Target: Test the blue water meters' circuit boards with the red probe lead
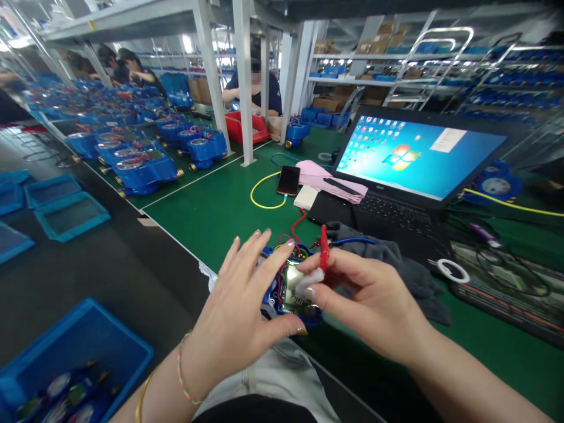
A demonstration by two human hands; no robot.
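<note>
A blue water meter (293, 288) with an exposed circuit board and thin red wires sits at the bench's near edge, partly hidden by my hands. My left hand (247, 294) lies spread over its left side, fingers stretched out and thumb along the near side. Between the thumb and fingers of my right hand (365, 299) is a small red piece with a whitish end (311, 282), held over the board; its exact kind is unclear. Beyond the meter, a red coiled cord (298, 226) and a blue cable (352, 241) lie near a grey cloth (396, 264).
An open laptop (414, 158) stands at the right, with a phone (288, 180) and pink cloth (326, 179) beside it. Several blue meters (141, 170) fill the bench's left. A blue crate (118, 341) holding meters is at lower left. Co-workers (264, 88) sit beyond the metal posts.
</note>
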